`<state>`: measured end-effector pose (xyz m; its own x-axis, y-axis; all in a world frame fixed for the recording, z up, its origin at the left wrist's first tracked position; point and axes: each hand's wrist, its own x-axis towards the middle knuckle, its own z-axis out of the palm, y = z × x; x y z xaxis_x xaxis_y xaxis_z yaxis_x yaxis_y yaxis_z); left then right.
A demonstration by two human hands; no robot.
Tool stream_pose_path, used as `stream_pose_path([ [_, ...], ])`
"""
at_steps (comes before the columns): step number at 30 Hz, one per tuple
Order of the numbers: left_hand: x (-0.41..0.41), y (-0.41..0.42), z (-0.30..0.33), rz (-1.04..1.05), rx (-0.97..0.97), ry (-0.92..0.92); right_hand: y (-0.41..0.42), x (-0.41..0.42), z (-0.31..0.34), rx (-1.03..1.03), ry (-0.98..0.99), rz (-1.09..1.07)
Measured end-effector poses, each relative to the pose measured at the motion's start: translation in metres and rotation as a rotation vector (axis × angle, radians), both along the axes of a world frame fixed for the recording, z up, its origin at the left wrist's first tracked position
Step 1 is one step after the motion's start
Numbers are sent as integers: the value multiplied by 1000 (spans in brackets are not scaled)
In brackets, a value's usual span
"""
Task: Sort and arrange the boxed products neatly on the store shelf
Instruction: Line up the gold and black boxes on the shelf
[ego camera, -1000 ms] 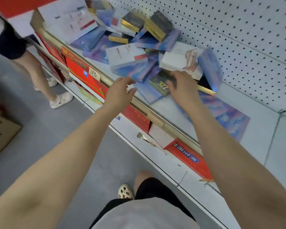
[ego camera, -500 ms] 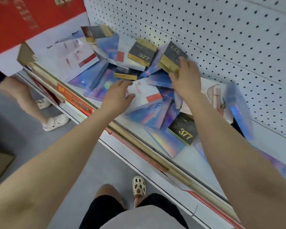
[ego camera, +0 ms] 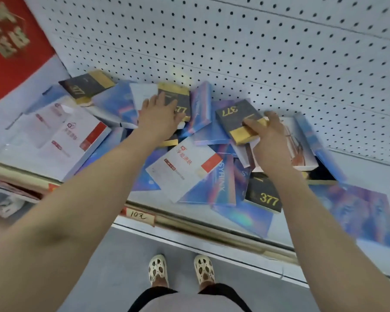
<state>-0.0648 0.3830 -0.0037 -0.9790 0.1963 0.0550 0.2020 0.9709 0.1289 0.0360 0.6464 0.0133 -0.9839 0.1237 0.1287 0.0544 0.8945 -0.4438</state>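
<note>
Reaching over a jumbled pile of boxed products on the store shelf (ego camera: pixel 369 170), both bare forearms extended from the lower corners. Left hand (ego camera: pixel 159 114) laid flat, fingers straight and spread, pressing on a black-and-gold "377" box (ego camera: pixel 180 97) near the pegboard back wall (ego camera: pixel 257 52). Right hand (ego camera: pixel 270 138) curled round the gold end of a second black-and-gold "377" box (ego camera: pixel 236 119), thumb on top, box tilted above the pile. Third "377" box (ego camera: pixel 86 86) at far left against the pegboard; fourth "377" box (ego camera: pixel 263 194) flat near the shelf front, beside the right forearm. White box with red patch and red lettering (ego camera: pixel 185 165) at centre between the arms, overlapping iridescent blue boxes, one marked "SYHINX" (ego camera: pixel 214 188). Larger white box (ego camera: pixel 61 140) at left. White box with a printed figure (ego camera: pixel 300 147) partly hidden behind the right hand. Handwritten price tag (ego camera: pixel 139 216) on the gold front rail (ego camera: pixel 212 228). Cream perforated shoes (ego camera: pixel 180 270) on grey floor below. Red sign (ego camera: pixel 9 41) at upper left.
</note>
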Motion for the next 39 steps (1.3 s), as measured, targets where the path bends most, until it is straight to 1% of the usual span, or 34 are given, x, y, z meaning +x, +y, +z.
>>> stream_pose_path([
  [2, 2, -2, -3, -9, 21, 8, -4, 5, 1, -93, -69, -50],
  [5, 15, -10, -2, -24, 91, 74, -16, 6, -1, -146, 16, -143],
  [7, 27, -13, 0, -21, 151, 116, -26, 5, -4, -154, 27, -193],
  [9, 38, -17, 1, 5, 219, 134, -34, 3, -6, -149, -35, -227],
  [11, 44, -20, 1, 39, 273, 138, -38, 1, -7, -105, -49, -288],
  [13, 47, -20, 1, 67, 252, 118, -40, -1, -6, -58, -78, -346],
  [15, 45, -17, 4, 91, 242, 78, -40, -2, -3, -79, -129, -388],
  [17, 41, -14, 5, 139, 334, 25, -40, -1, 0, -173, -158, -438],
  [19, 39, -15, 8, 159, 457, -18, -39, 4, 2, -302, -123, -471],
  [22, 53, -16, 10, 91, 577, 57, -39, 20, 3, -443, -25, -486],
  [24, 69, -19, 9, 82, 736, 61, -40, 33, 2, -580, 52, -510],
  [26, 88, -23, 7, 110, 923, -14, -41, 48, 2, -787, 143, -561],
  [28, 107, -27, 4, 157, 1107, -136, -42, 63, 2, -998, 222, -592],
  [29, 116, -26, 1, 162, 1210, -203, -42, 74, -1, -1056, 261, -603],
  [30, 124, -26, -2, 170, 1309, -253, -42, 83, -3, -1074, 287, -602],
  [32, 137, -24, -9, 179, 1447, -331, -45, 99, -6, -1014, 284, -603],
  [34, 149, -16, -15, 145, 1487, -405, -42, 118, -10, -929, 230, -601],
  [35, 154, -11, -17, 131, 1488, -433, -40, 128, -12, -924, 202, -598],
  [39, 174, 15, -22, 91, 1431, -510, -19, 169, -17, -999, 160, -651],
])
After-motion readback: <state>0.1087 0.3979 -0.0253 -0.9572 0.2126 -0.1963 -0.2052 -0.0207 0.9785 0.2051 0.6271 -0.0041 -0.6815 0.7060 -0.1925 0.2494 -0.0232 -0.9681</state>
